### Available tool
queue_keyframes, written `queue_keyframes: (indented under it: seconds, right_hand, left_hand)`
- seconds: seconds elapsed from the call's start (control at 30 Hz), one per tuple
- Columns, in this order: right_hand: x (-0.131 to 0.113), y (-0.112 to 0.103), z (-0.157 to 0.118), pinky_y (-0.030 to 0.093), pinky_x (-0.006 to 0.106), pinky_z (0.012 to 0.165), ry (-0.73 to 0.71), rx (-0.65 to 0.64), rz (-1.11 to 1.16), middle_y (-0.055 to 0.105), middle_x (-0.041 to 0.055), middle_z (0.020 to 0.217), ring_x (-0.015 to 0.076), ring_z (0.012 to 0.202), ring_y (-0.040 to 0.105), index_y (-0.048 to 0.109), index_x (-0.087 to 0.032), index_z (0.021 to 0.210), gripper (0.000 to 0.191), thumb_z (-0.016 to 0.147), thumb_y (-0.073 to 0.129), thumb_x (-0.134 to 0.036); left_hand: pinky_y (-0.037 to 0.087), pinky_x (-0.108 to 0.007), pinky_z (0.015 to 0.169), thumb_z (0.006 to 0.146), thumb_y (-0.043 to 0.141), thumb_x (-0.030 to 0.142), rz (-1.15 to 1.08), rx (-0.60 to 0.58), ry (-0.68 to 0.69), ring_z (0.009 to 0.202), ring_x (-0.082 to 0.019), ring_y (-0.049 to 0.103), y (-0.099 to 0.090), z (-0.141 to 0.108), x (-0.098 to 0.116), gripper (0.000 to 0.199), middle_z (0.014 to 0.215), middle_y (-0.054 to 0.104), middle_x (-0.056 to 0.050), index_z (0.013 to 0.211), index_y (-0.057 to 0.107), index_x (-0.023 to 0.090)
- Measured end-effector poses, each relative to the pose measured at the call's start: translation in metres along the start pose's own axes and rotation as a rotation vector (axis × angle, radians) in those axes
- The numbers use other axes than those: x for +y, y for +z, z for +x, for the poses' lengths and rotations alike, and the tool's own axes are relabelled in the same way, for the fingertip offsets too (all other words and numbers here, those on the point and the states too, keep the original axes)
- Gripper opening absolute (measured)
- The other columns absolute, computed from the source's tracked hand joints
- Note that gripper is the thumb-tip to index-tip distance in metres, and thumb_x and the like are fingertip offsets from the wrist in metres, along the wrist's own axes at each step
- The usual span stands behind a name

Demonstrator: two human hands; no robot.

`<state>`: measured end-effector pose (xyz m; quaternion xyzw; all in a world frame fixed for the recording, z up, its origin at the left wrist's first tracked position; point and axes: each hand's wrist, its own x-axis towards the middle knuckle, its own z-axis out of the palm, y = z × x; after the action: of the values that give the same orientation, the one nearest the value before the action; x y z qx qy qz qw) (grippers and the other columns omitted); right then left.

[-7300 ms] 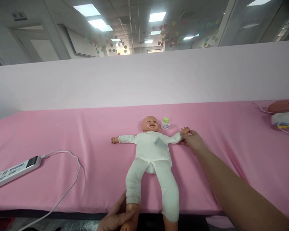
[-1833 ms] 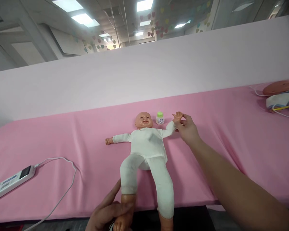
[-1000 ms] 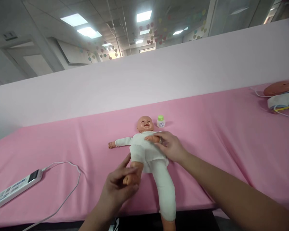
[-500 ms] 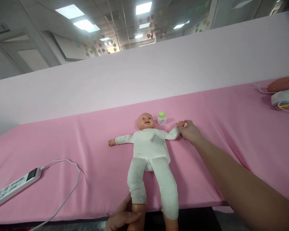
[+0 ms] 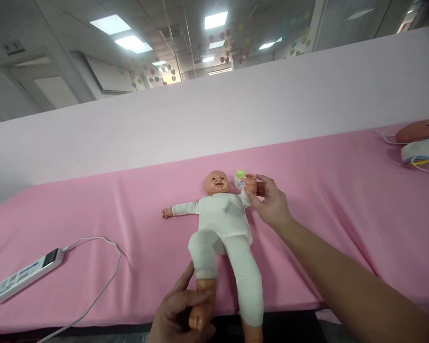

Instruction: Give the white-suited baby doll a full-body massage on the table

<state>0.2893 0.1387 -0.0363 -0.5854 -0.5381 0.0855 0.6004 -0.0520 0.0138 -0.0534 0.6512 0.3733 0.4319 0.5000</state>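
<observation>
A baby doll (image 5: pixel 223 214) in a white top and white leggings lies face up on the pink sheet, feet toward me. At the lower middle, my left hand (image 5: pixel 182 307) is closed around its bare lower leg, on the picture's left, with that knee bent. My right hand (image 5: pixel 273 202) grips the doll's hand on the picture's right, that arm raised and bent beside the body. Partly behind the held doll hand stands a small bottle (image 5: pixel 240 174) with a green cap. The doll's other arm stretches out flat.
A white power strip (image 5: pixel 26 276) with a cord lies at the left on the pink sheet (image 5: pixel 75 205). At the far right another doll-like body (image 5: pixel 420 131) lies by white cloth and thin tubing. Along the back runs a white wall (image 5: pixel 164 128), with glass above.
My right hand has moved left, bending the doll's arm inward and up. My left hand has raised the held leg and pushed it away from me, bending the knee.
</observation>
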Motion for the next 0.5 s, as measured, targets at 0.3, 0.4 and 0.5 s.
queue_keyframes:
  seconds: [0.3, 0.4, 0.5]
  right_hand:
    - [-0.016, 0.025, -0.022, 0.053, 0.046, 0.095, -0.57, -0.466, -0.272, 0.076, 0.0053, 0.112, 0.0259, 0.104, 0.067, 0.071, -0.025, 0.117, 0.025, 0.095, 0.062, -0.018]
    - [-0.016, 0.027, -0.022, 0.052, 0.046, 0.094, -0.579, -0.472, -0.283, 0.076, 0.0055, 0.11, 0.0257, 0.101, 0.065, 0.072, -0.025, 0.114, 0.024, 0.094, 0.064, -0.016]
    - [-0.014, 0.026, -0.022, 0.053, 0.047, 0.095, -0.496, -0.45, -0.222, 0.075, 0.0044, 0.11, 0.0258, 0.104, 0.066, 0.072, -0.027, 0.113, 0.026, 0.091, 0.066, -0.015]
  left_hand:
    - [0.048, -0.056, 0.111, 0.07, 0.09, 0.025, -0.142, -0.018, -0.07, 0.127, -0.033, 0.061, 0.026, 0.087, 0.038, 0.04, 0.101, 0.075, -0.007, 0.109, 0.082, 0.023]
    - [0.051, -0.056, 0.108, 0.069, 0.09, 0.023, -0.187, -0.025, -0.108, 0.119, -0.032, 0.065, 0.028, 0.096, 0.039, 0.042, 0.093, 0.073, -0.006, 0.111, 0.082, 0.022]
    - [0.05, -0.056, 0.109, 0.07, 0.09, 0.026, -0.152, -0.034, -0.096, 0.121, -0.033, 0.064, 0.023, 0.091, 0.037, 0.041, 0.1, 0.074, -0.008, 0.11, 0.082, 0.022]
